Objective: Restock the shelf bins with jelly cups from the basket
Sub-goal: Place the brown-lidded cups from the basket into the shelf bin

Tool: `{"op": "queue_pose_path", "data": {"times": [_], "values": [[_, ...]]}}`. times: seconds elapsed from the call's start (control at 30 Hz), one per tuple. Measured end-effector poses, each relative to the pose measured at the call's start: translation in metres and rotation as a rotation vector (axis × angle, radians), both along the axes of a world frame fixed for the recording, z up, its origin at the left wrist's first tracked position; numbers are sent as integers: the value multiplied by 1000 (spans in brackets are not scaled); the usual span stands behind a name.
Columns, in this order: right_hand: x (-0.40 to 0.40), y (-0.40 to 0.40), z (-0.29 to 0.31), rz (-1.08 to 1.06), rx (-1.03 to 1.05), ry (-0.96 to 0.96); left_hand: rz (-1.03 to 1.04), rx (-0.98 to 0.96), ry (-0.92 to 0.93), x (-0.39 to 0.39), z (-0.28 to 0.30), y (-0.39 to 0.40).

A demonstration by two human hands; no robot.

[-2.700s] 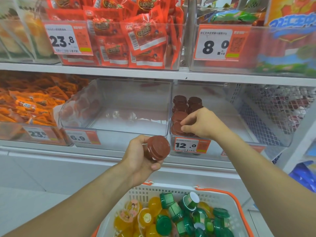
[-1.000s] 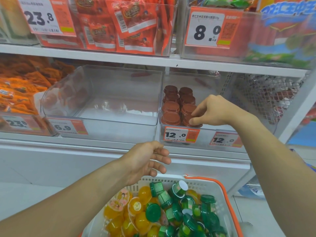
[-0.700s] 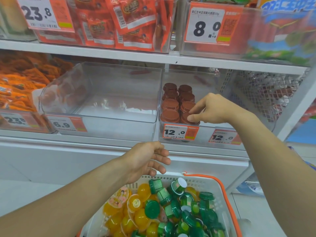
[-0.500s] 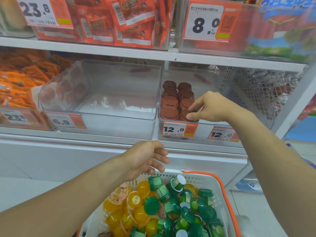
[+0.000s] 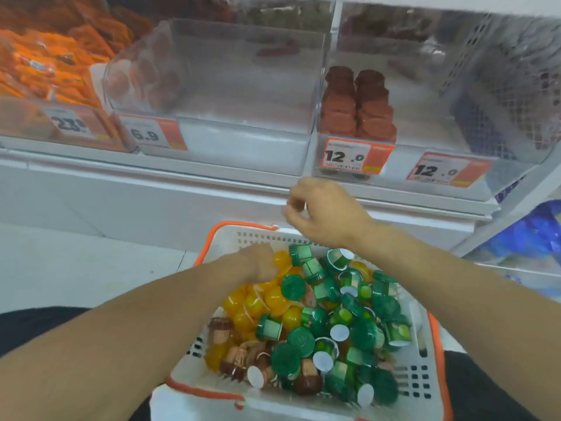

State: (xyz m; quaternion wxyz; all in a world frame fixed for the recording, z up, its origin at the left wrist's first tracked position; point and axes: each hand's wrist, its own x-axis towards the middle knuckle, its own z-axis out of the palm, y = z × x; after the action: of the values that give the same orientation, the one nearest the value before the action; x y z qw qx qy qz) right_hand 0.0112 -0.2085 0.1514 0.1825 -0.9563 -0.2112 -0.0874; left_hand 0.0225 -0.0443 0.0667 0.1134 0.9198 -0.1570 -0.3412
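Shelf bin (image 5: 498,95): brown cups (image 5: 358,107) upright.

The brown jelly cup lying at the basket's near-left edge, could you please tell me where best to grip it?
Grip the brown jelly cup across its ribbed sides, coming from above. It lies tilted atop the pile beside the basket wall, sides exposed.

Shop aisle — price tags (image 5: 352,156) on clear shelf bins (image 5: 212,86), packaged snacks (image 5: 45,65), shopping basket (image 5: 425,372).
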Motion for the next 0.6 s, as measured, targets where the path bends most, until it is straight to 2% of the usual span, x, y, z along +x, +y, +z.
{"op": "queue_pose_path", "data": {"times": [0.1, 0.13, 0.17, 0.3, 0.37, 0.5, 0.6], "values": [[-16, 12, -73, 76, -446, 732, -72, 224, 68, -25, -78, 33], [-24, 18, -91, 94, -531, 884, -70, 278, 73, -36, -91, 44], [-31, 23, -106, 92, -533, 955, -84, 337, 75, -46, -104, 56], [-57, 51, -145, 21, -123, 924, -135, 384, -2, -71, -125, 84], [-69, 64, -156, 51, -42, 901, -149, 382, -48, -74, -131, 87], [-86, 82, -179, 223, -134, 861, -86, 296, -22, -65, -126, 91], [-91, 87, -183, 292, -345, 763, -22, 158, 67, -55, -118, 97]]}}
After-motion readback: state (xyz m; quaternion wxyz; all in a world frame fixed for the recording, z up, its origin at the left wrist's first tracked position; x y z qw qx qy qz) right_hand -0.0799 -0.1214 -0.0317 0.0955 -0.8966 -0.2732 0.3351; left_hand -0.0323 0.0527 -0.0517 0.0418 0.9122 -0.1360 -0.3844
